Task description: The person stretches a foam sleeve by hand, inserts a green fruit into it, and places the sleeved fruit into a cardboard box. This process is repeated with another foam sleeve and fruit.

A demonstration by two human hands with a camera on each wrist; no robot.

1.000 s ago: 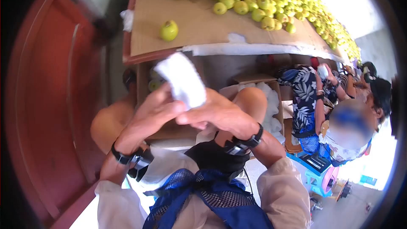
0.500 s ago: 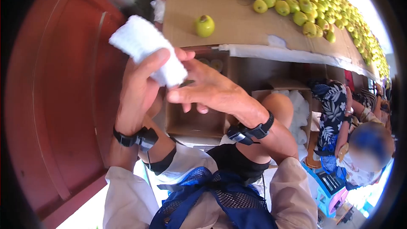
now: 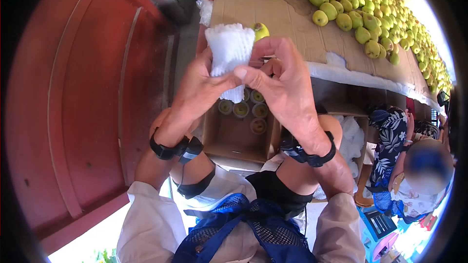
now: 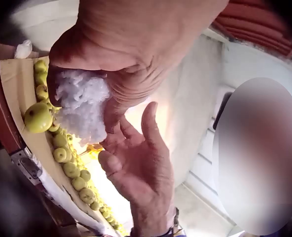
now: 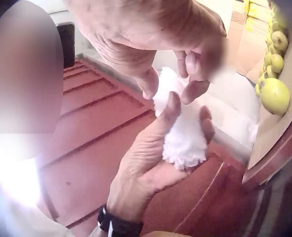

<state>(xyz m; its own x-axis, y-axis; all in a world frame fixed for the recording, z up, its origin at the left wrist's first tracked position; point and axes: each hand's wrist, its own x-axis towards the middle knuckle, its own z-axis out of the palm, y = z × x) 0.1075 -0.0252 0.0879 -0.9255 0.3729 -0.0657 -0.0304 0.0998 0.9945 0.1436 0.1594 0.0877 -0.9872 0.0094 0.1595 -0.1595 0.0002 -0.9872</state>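
Note:
A white ribbed foam fruit sleeve stands upright between the hands in the head view. My left hand grips it, thumb across the front and fingers round the far side. In the right wrist view the left thumb lies along the foam sleeve. My right hand is beside it, thumb tip right at the sleeve's edge and fingers loosely bent. The left wrist view shows the right palm facing up, close under the sleeve. Below the hands is a cardboard box with several fruits in foam cups.
A cardboard-covered table carries a big heap of yellow-green fruit; one fruit lies apart near its edge. White foam sleeves fill another box at right. A red door is at left. Another person sits at far right.
The sleeve has swung from a leftward tilt to upright and moved right with my left hand. My right hand has risen to its right side. The head view has shifted left.

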